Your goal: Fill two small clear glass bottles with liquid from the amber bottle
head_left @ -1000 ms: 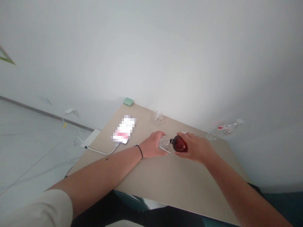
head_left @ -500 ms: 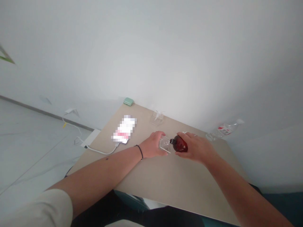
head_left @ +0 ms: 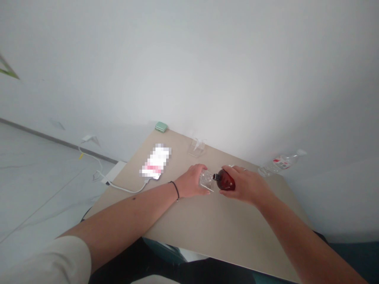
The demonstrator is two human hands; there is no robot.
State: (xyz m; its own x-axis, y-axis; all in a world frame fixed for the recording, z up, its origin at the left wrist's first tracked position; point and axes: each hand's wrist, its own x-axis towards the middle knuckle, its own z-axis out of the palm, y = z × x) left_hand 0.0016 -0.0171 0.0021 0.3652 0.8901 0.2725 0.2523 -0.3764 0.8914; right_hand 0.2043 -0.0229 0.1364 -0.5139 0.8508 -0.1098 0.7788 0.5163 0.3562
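Note:
Over the middle of the table (head_left: 204, 221), my left hand (head_left: 191, 182) is wrapped round a small clear container (head_left: 206, 181). In my right hand (head_left: 244, 183) is a dark red bottle (head_left: 227, 180), tilted with its black neck pointing left. The neck's mouth is right at the container's open edge; whether the two touch I cannot tell. Any liquid passing between them is too small to make out. My left fingers are partly hidden behind the container, and the bottle's far end is hidden by my right hand.
A phone (head_left: 156, 161) with a lit, blurred screen lies at the left, joined to a white cable (head_left: 126, 190). Along the wall edge are a green case (head_left: 161, 126), another clear container (head_left: 197, 147) and a clear plastic bottle (head_left: 280, 162) with a red-and-white label.
Hardly anything differs. Both hands hold the container and the bottle in nearly the same place, and the view has shifted very slightly.

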